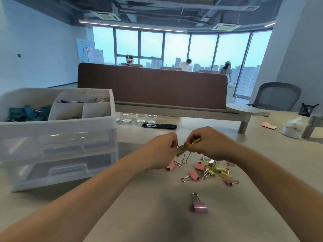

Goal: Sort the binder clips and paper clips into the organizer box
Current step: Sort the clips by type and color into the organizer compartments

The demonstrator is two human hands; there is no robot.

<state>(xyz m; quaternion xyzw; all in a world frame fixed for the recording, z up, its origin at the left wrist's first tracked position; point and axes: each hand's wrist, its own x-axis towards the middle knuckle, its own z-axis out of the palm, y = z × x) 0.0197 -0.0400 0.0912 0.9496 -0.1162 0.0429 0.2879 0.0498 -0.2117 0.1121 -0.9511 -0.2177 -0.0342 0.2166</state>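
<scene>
Head view is showing the pale surface (157, 220) carrying the organizer box (57, 130), a white box with clear drawers and open top compartments. To the right of the box, both hands are hovering above the surface. The left hand (160, 151) has its grip pinching one end of a cluster of gold binder clips (182, 148), and the right hand (211, 144) has its grip curling round the other end. Right of the box, beneath the hands, a loose pile of pink and yellow binder clips (209, 170) is lying on the surface. Teal binder clips (28, 112) are sitting in the box's left top compartment. A lone pink binder clip (199, 206) is lying well apart from the box, nearer the person than the pile.
</scene>
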